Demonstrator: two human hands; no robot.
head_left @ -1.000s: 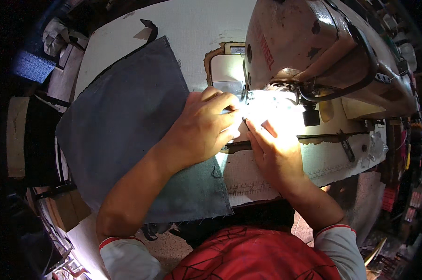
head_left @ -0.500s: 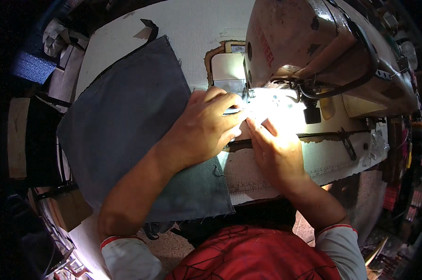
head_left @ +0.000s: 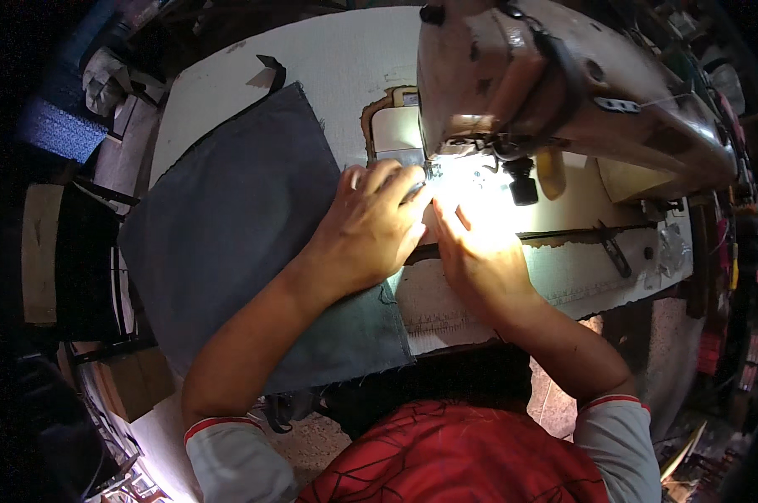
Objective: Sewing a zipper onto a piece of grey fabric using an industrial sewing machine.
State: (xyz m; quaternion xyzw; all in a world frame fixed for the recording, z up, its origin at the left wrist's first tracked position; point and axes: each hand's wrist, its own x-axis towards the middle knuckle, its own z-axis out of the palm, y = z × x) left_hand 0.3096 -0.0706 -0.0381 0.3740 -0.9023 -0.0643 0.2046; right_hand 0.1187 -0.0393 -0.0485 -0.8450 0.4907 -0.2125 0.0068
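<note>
My left hand (head_left: 371, 222) is bent closed just left of the lit needle area of the sewing machine (head_left: 563, 88), its fingertips on a small bluish piece too hidden to name. Close beside it, my right hand (head_left: 480, 260) has its fingers together at the front of the needle plate, tips touching or nearly touching my left fingers; glare hides what they hold. A large dark grey cloth (head_left: 220, 210) with frayed edges lies under my left wrist and forearm, spread over the left part of the pale worktable (head_left: 228, 67).
A small dark strip (head_left: 274, 75) lies behind the cloth. At right are a metal tool (head_left: 614, 251) and a clear plastic bag (head_left: 672, 247). A wooden block (head_left: 136, 386) stands low at left, below a black panel (head_left: 85, 256). Crowded shelves (head_left: 723, 285) line the right.
The view has shifted, so machine and cloth sit differently in the picture. Both hands stay by the needle; my right fingertips have edged slightly forward and left, closer to my left fingers.
</note>
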